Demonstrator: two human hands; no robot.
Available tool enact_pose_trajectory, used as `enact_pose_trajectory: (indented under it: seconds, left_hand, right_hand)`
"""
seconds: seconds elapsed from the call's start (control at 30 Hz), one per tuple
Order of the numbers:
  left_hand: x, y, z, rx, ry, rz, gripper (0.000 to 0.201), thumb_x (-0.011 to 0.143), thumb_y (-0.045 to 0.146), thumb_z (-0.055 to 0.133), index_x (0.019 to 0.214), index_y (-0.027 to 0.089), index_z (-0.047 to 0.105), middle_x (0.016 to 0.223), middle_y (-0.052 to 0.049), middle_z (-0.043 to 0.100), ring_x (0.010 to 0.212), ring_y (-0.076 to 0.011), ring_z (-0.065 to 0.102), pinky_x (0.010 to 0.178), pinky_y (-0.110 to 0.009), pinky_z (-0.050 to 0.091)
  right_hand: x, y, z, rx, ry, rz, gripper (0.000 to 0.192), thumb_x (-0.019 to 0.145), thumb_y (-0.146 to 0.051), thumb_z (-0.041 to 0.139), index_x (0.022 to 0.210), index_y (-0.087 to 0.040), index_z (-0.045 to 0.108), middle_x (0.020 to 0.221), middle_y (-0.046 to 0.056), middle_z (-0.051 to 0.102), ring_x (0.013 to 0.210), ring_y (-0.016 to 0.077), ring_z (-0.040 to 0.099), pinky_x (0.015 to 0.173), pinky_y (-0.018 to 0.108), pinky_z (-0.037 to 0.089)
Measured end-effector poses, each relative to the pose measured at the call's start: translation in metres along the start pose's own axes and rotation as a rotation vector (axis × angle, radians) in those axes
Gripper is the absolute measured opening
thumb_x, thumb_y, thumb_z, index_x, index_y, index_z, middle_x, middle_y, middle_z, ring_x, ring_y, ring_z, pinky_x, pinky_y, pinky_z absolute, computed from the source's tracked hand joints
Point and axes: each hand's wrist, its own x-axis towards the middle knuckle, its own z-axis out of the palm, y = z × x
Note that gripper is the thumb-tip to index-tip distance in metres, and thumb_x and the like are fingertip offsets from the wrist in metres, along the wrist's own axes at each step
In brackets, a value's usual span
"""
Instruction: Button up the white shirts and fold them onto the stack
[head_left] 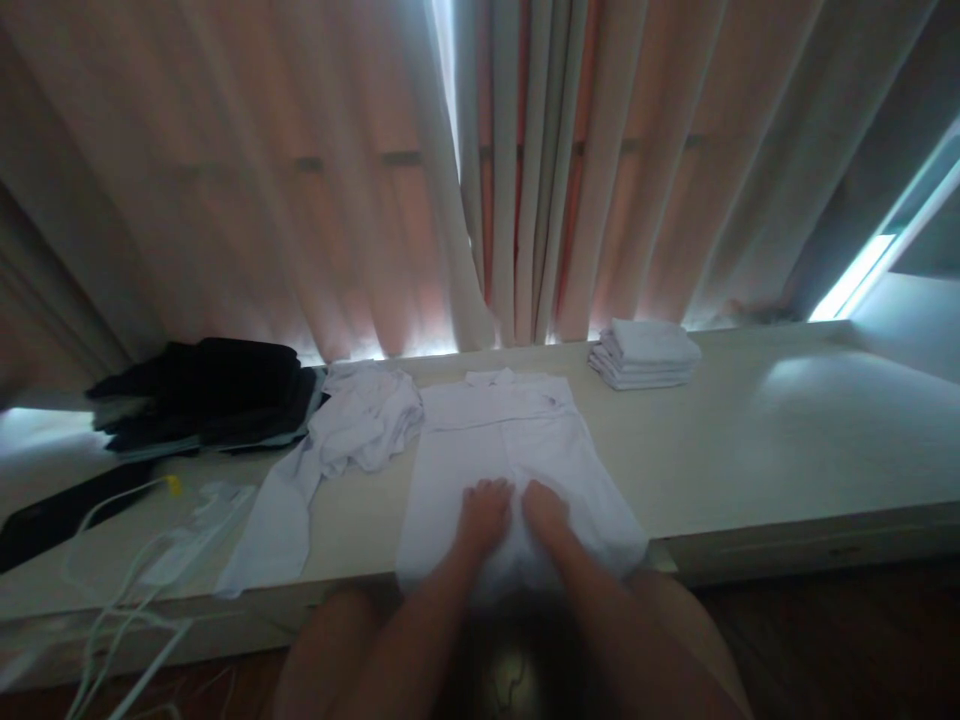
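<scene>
A white long garment that looks like a shirt (472, 450) lies spread on the pale tabletop, its collar end away from me and its lower edge hanging over the front. My left hand (486, 513) rests on its middle, fingers bent and closed on the cloth. Close beside it, my right hand (546, 512) has its fingers drawn together at the front seam. What the fingertips pinch is blurred. To the left lies a crumpled white garment (367, 420), one sleeve stretching to the table's front edge.
A neat stack of folded white clothes (649, 355) sits at the back right. Dark folded clothes (217, 395) are piled at the back left. Nearer, a white power strip (199, 535) with cables lies by a flat black object (67, 510). Curtains (360, 200) hang behind the table (750, 450).
</scene>
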Motion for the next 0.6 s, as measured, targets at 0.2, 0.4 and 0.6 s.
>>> enact_pose_trajectory:
  seconds: [0.2,0.4,0.6]
  left_hand:
    - [-0.0021,-0.0001,0.0012,-0.002,0.025,-0.009,0.042,0.095,0.027,0.045,0.136,0.027,0.055,0.143,-0.006,0.056,0.124,-0.0267,0.047,0.102,-0.046,0.036]
    - [-0.0032,0.0019,-0.0011,-0.003,0.046,-0.02,0.033,0.094,0.027,0.047,0.125,0.026,0.06,0.133,-0.008,0.06,0.121,-0.0264,0.047,0.099,-0.045,0.036]
    - [-0.0035,0.0022,-0.0015,0.0,0.077,-0.019,0.027,0.094,0.026,0.047,0.117,0.023,0.061,0.126,-0.007,0.062,0.116,-0.0264,0.049,0.095,-0.044,0.038]
  right_hand:
    - [-0.0002,0.0048,-0.0005,0.006,-0.031,0.027,0.037,0.1,-0.021,0.033,0.117,-0.014,0.064,0.12,0.018,0.069,0.111,0.0262,0.066,0.09,0.037,0.048]
    - [-0.0005,-0.003,0.0006,0.012,-0.036,0.017,0.035,0.099,-0.024,0.036,0.117,-0.014,0.064,0.119,0.019,0.068,0.11,0.0302,0.066,0.091,0.044,0.046]
    - [0.0018,0.0002,0.0036,0.053,-0.017,0.015,0.033,0.099,-0.024,0.036,0.112,-0.015,0.064,0.117,0.017,0.069,0.11,0.0286,0.065,0.089,0.042,0.045]
